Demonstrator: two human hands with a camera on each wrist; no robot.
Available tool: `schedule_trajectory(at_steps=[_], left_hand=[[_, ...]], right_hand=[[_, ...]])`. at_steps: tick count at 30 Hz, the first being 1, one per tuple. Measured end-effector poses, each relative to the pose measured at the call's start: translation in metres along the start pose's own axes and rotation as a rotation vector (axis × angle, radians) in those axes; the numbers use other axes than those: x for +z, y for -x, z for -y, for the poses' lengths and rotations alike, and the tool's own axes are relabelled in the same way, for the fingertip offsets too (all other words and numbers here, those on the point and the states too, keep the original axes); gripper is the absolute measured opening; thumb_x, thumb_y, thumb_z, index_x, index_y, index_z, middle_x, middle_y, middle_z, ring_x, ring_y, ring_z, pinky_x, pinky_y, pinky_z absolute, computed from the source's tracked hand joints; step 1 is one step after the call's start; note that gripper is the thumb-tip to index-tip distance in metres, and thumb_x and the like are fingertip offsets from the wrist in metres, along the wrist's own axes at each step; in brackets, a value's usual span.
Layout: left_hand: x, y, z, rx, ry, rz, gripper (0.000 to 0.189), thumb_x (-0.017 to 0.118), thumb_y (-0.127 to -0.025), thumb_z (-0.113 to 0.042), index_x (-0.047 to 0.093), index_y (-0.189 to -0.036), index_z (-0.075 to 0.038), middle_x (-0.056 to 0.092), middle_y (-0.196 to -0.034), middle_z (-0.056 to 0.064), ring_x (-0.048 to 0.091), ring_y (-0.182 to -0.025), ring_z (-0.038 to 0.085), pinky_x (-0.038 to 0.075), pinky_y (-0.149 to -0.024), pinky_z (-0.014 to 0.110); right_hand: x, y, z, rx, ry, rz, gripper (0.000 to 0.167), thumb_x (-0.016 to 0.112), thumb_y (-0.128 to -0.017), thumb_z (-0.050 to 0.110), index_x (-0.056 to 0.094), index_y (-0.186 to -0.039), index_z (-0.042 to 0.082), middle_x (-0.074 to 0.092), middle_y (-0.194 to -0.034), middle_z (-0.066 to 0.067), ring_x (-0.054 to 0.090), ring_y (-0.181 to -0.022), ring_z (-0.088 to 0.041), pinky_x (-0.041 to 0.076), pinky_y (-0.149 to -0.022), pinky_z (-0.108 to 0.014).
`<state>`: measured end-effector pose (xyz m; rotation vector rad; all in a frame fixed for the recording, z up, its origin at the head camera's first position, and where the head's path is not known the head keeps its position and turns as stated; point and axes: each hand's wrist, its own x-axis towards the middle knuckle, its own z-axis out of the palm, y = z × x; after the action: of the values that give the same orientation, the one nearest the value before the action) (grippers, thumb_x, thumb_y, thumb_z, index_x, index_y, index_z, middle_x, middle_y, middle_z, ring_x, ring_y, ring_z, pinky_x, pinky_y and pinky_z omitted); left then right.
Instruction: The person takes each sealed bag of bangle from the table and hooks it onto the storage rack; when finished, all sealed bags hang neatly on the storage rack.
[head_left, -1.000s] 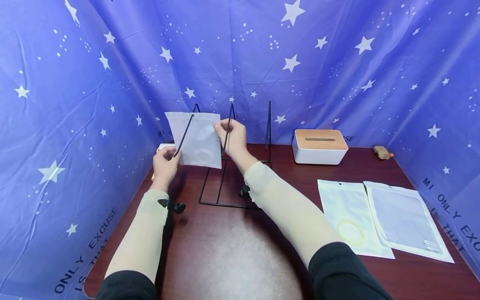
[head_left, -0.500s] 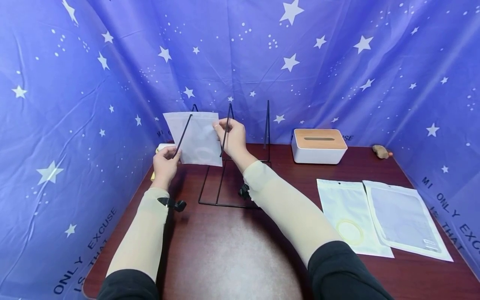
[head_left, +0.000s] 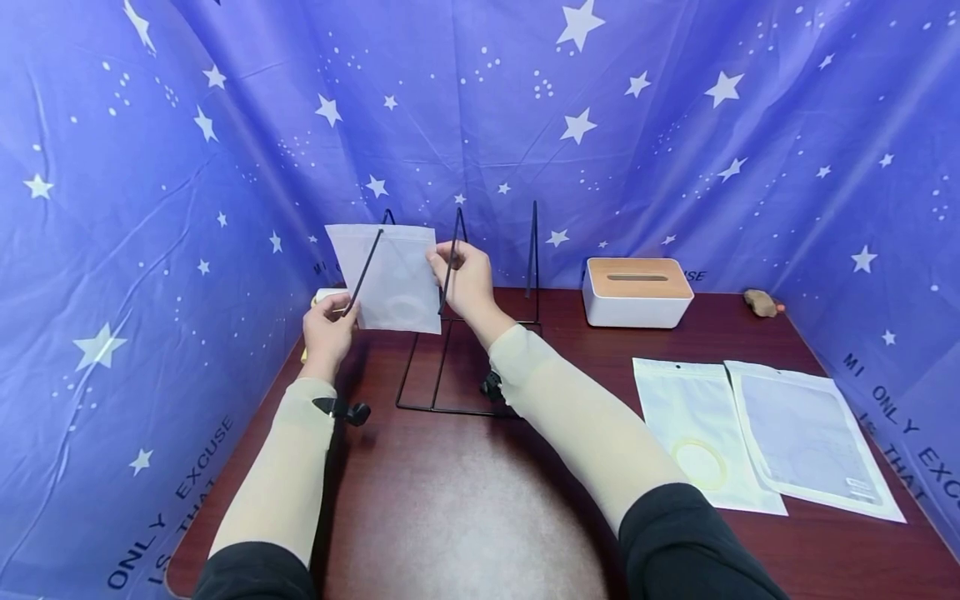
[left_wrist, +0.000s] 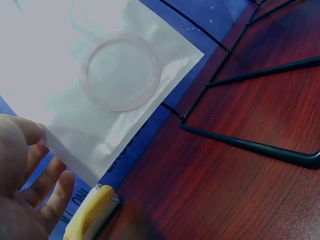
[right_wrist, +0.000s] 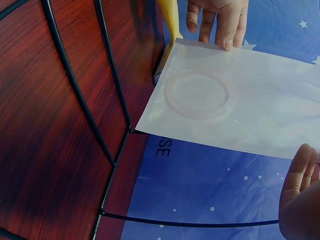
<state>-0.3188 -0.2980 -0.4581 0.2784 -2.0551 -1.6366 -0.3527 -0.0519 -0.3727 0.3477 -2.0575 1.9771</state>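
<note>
A white zip pouch (head_left: pixel 393 279) hangs upright at the left arm of a black wire rack (head_left: pixel 450 412). One wire runs from near its top edge down across its front. Through the film, in the left wrist view, shows a pale ring (left_wrist: pixel 155 72) near the bottom. My left hand (head_left: pixel 327 335) pinches the pouch's lower left edge, thumb on the near face. At the upper right edge, my right hand (head_left: pixel 472 283) holds the pouch between thumb and fingers, reaching past the rack's middle wire.
Two more white pouches (head_left: pixel 813 442) lie on the right of the dark red table (head_left: pixel 450 517). At the back stand a white tissue box (head_left: pixel 637 310) with a wooden lid and a small brown object (head_left: pixel 761 304). A yellow-and-white object (left_wrist: pixel 95 212) sits behind my left hand.
The pouch and both hands stay nearly in place; the head view has shifted very slightly. Both hands keep their hold on the pouch edges.
</note>
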Motion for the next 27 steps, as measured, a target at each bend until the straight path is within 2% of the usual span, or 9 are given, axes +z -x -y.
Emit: schedule_trajectory(at_steps=[4,11,15,20,27], left_hand=[[-0.001,0.001,-0.001,0.024,0.001,0.01,0.03,0.077,-0.096,-0.013,0.073,-0.121,0.003,0.072,-0.112,0.017,0.065,-0.081,0.007,0.056,-0.067,0.018],[-0.006,0.004,0.003,0.08,-0.063,0.014,0.03,0.076,-0.097,-0.016,0.074,-0.123,-0.001,0.073,-0.118,0.016,0.066,-0.089,0.007,0.054,-0.071,0.017],[-0.01,0.008,0.005,0.135,-0.101,0.027,0.031,0.074,-0.097,-0.012,0.074,-0.126,-0.003,0.073,-0.12,0.018,0.068,-0.097,0.017,0.05,-0.08,0.018],[-0.015,0.015,0.006,0.167,-0.082,0.017,0.035,0.073,-0.095,-0.004,0.071,-0.13,-0.003,0.072,-0.119,0.02,0.069,-0.103,0.034,0.051,-0.082,0.019],[-0.023,0.026,0.007,0.158,-0.084,-0.003,0.036,0.073,-0.094,-0.004,0.071,-0.13,-0.005,0.07,-0.119,0.017,0.067,-0.103,0.033,0.052,-0.079,0.017]], right_hand=[[-0.003,0.001,-0.001,-0.02,0.021,0.016,0.014,0.078,-0.097,0.02,0.078,-0.104,0.007,0.072,-0.082,-0.005,0.072,-0.066,-0.028,0.057,-0.059,-0.031],[-0.008,0.002,-0.007,-0.053,0.023,0.039,0.015,0.078,-0.097,0.016,0.075,-0.107,0.006,0.071,-0.084,-0.005,0.07,-0.068,-0.022,0.058,-0.063,-0.03],[-0.014,0.005,-0.01,-0.083,0.075,0.066,0.02,0.078,-0.096,0.013,0.073,-0.113,0.003,0.074,-0.095,-0.009,0.067,-0.075,-0.02,0.054,-0.067,-0.028],[-0.023,0.01,-0.014,-0.056,0.096,0.131,0.029,0.077,-0.097,0.014,0.071,-0.122,0.002,0.073,-0.108,-0.017,0.068,-0.085,-0.02,0.054,-0.071,-0.028],[-0.041,0.023,-0.018,-0.057,0.086,0.197,0.031,0.077,-0.096,0.013,0.068,-0.124,0.004,0.072,-0.115,-0.014,0.07,-0.095,-0.023,0.058,-0.082,-0.036]])
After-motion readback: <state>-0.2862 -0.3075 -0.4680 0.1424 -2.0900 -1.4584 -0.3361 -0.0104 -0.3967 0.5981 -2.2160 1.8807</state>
